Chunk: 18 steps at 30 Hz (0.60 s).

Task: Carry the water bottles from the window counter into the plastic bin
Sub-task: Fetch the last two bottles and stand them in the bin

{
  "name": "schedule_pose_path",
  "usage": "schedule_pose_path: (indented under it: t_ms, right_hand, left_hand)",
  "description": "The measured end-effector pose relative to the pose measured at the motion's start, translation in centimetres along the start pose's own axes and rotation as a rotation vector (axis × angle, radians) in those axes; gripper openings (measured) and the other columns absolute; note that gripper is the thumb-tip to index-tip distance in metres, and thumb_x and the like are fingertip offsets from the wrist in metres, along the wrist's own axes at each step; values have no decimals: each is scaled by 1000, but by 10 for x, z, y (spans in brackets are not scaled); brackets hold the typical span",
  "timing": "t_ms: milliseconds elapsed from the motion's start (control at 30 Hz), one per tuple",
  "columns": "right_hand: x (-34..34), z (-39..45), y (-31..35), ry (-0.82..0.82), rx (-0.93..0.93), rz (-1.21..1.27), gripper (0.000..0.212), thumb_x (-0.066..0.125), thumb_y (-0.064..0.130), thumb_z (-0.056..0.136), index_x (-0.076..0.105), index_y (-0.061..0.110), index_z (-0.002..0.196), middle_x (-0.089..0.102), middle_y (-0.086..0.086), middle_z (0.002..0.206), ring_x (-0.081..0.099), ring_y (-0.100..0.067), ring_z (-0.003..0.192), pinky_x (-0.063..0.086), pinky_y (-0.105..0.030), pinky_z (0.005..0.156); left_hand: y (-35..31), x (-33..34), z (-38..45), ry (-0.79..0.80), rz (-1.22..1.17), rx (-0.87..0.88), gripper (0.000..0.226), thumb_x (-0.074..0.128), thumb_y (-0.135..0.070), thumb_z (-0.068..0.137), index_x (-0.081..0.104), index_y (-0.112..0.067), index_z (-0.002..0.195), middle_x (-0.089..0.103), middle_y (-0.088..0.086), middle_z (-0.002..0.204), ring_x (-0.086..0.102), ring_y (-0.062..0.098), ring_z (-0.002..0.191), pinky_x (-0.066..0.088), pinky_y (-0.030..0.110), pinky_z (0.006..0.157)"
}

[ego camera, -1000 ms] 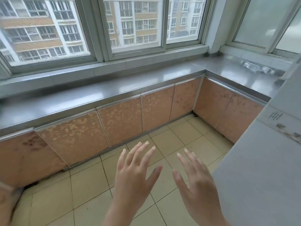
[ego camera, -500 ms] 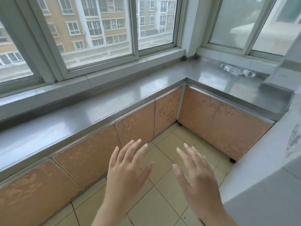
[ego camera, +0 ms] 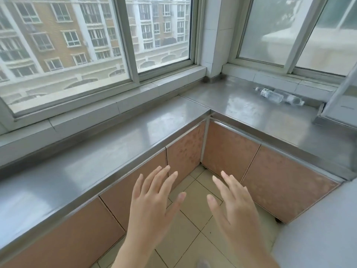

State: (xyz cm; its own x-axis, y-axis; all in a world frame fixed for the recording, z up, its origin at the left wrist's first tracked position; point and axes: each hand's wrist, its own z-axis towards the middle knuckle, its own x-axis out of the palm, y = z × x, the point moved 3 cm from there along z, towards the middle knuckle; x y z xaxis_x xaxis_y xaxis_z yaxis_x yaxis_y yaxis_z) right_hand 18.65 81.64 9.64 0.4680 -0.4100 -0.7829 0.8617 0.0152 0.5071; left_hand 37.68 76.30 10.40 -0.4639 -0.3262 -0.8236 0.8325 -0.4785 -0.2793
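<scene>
**Empty hands, bottles lying across the corner**

2 bare hands are held out low in view, palms down and fingers spread, holding nothing: the left hand (ego camera: pixel 152 206) at 6 o'clock, the right hand (ego camera: pixel 234 207) just beside it at 5 o'clock. 2 clear water bottles (ego camera: pixel 278 96) lie on their sides, touching, at 2 o'clock on the steel window counter (ego camera: pixel 241 105), well apart from both hands. No plastic bin is in view. The bottles look light, smooth and inclined to roll; taking each around its middle, at the label, seems safest.
</scene>
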Motion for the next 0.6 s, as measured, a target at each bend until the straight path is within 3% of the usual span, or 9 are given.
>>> schedule_pose_path:
  t_ms: [233, 400, 600]
  right_hand:
    - [-3, 138, -71, 30, -38, -59, 55, 27, 56, 94, 47, 30, 138, 38, 8, 150, 26, -10, 141, 19, -41, 115]
    - [-5, 204, -119, 35, 25, -65, 56, 26, 58, 93, 44, 33, 140, 32, 13, 152, 19, -6, 143, 8, -31, 117]
    - [-5, 290, -185, -23, 135, -114, 58, 26, 58, 92, 45, 32, 140, 34, 10, 152, 23, -8, 142, 16, -37, 117]
  left_hand:
    - [-23, 68, 132, 5, -16, -12, 51, 44, -55, 93, 63, -25, 130, 59, -6, 138, 43, 13, 133, 25, 43, 114]
    - [-35, 117, 206, 29, -45, 4, 50, 43, -55, 93, 64, -26, 128, 59, -6, 137, 44, 12, 132, 16, 36, 117]
    - [-50, 199, 308, 87, -89, 71, 51, 42, -57, 93, 65, -26, 126, 60, -6, 137, 51, 15, 132, 20, 39, 116]
